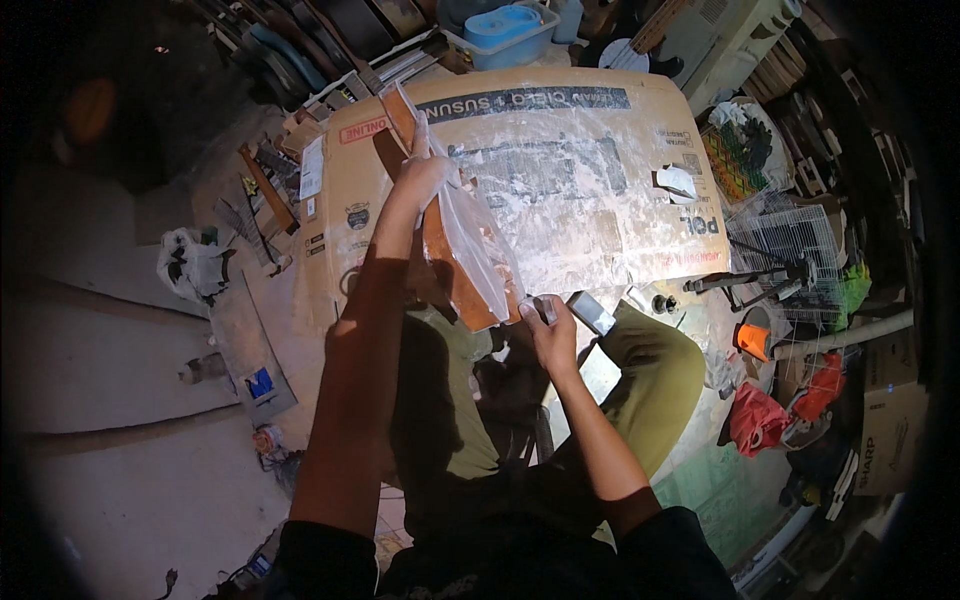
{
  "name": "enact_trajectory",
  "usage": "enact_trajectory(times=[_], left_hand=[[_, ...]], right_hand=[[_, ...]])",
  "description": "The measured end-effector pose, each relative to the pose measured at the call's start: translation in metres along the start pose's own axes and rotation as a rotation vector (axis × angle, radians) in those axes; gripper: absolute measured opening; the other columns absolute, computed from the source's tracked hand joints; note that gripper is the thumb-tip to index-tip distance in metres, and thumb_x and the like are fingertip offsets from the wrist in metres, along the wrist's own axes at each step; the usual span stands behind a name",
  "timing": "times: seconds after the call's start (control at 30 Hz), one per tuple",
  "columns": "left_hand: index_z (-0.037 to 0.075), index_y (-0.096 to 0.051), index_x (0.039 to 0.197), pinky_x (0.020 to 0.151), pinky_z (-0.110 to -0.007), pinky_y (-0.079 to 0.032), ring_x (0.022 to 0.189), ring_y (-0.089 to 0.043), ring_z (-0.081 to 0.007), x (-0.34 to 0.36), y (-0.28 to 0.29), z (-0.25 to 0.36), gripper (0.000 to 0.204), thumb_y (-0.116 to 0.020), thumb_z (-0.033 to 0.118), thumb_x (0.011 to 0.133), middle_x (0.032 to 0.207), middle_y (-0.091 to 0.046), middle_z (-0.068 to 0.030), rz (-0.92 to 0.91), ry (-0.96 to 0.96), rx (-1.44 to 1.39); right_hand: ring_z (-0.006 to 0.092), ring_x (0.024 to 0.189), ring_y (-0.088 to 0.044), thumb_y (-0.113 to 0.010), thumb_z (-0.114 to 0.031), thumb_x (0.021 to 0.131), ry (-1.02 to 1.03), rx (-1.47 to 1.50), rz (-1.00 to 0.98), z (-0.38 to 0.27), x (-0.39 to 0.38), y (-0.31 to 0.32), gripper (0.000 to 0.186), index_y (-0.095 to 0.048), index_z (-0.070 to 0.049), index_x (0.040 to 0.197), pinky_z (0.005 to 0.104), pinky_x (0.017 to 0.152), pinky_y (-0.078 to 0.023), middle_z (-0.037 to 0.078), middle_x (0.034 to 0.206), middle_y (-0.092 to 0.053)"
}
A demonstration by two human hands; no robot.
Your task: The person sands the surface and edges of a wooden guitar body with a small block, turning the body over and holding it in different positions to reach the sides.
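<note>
A long wooden piece (452, 265) with orange-brown sides and a pale, dusty or filmy face is tilted on edge above my lap; its exact kind is unclear. My left hand (425, 182) is closed around its upper part. By its lower end, my right hand (553, 335) pinches a small dark block-like thing (543, 308), partly hidden by the fingers. Beyond both hands lies a flat cardboard sheet (560, 220) smeared with white dust. A grey rectangular block (591, 313) sits just right of my right hand.
A crumpled white scrap (676, 183) lies on the cardboard's right side. A blue tub (505, 35) stands at the back. To the right are a wire rack (790, 250), a black stand (760, 280) and red cloth (757, 418). A white plastic bag (193, 265) lies left.
</note>
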State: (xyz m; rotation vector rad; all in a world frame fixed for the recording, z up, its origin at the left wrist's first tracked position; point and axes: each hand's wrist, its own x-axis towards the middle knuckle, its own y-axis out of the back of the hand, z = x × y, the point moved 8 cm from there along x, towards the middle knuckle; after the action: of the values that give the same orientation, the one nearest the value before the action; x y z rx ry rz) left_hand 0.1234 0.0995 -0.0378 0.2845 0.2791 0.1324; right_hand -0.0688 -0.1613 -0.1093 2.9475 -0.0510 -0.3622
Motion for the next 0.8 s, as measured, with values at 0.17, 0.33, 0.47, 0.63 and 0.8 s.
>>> enact_trajectory(times=[0.17, 0.33, 0.47, 0.63, 0.8], left_hand=[[0.022, -0.007, 0.16, 0.108, -0.035, -0.039, 0.134, -0.047, -0.0385, 0.004, 0.002, 0.001, 0.103, -0.058, 0.01, 0.071, 0.146, -0.045, -0.0278, 0.041, -0.015, 0.053], [0.024, -0.008, 0.16, 0.108, -0.036, -0.04, 0.134, -0.047, -0.0389, 0.002, -0.003, 0.006, 0.107, -0.06, 0.011, 0.068, 0.148, -0.044, -0.0276, 0.037, 0.011, 0.093], [0.025, -0.009, 0.16, 0.108, -0.037, -0.04, 0.134, -0.048, -0.0391, 0.006, -0.005, -0.001, 0.11, -0.063, 0.013, 0.064, 0.148, -0.043, -0.027, 0.025, 0.066, 0.083], [0.015, -0.005, 0.159, 0.113, -0.035, -0.033, 0.141, -0.035, -0.0361, 0.005, -0.019, 0.006, 0.106, -0.057, 0.008, 0.068, 0.156, -0.028, -0.0245, -0.041, 0.062, -0.015], [0.026, -0.011, 0.159, 0.111, -0.036, -0.037, 0.136, -0.045, -0.0395, 0.015, -0.01, -0.002, 0.101, -0.059, 0.018, 0.071, 0.148, -0.043, -0.0265, 0.062, -0.01, 0.021]], right_hand=[[0.0124, 0.076, -0.059, -0.068, -0.009, 0.091, 0.036, -0.028, -0.046, -0.013, 0.023, -0.01, 0.014, -0.062, 0.002, 0.096, 0.0283, 0.07, -0.048, 0.008, 0.082, -0.066], [0.0108, 0.074, -0.055, -0.069, -0.012, 0.091, 0.083, -0.105, -0.032, -0.003, 0.02, -0.002, 0.015, -0.062, 0.001, 0.096, 0.0273, 0.067, -0.046, 0.004, 0.079, -0.063], [0.0102, 0.074, -0.054, -0.069, -0.013, 0.091, 0.074, -0.054, -0.003, -0.002, 0.014, -0.001, 0.017, -0.062, 0.002, 0.095, 0.0279, 0.068, -0.046, 0.005, 0.08, -0.064], [0.0176, 0.078, -0.061, -0.07, -0.013, 0.089, 0.147, -0.183, 0.022, -0.012, 0.029, 0.001, 0.018, -0.063, 0.003, 0.095, 0.032, 0.072, -0.049, 0.012, 0.082, -0.067], [0.0197, 0.075, -0.061, -0.069, -0.012, 0.088, -0.056, -0.016, -0.009, 0.017, 0.008, 0.006, 0.018, -0.062, 0.003, 0.095, 0.0333, 0.071, -0.048, 0.014, 0.081, -0.066]])
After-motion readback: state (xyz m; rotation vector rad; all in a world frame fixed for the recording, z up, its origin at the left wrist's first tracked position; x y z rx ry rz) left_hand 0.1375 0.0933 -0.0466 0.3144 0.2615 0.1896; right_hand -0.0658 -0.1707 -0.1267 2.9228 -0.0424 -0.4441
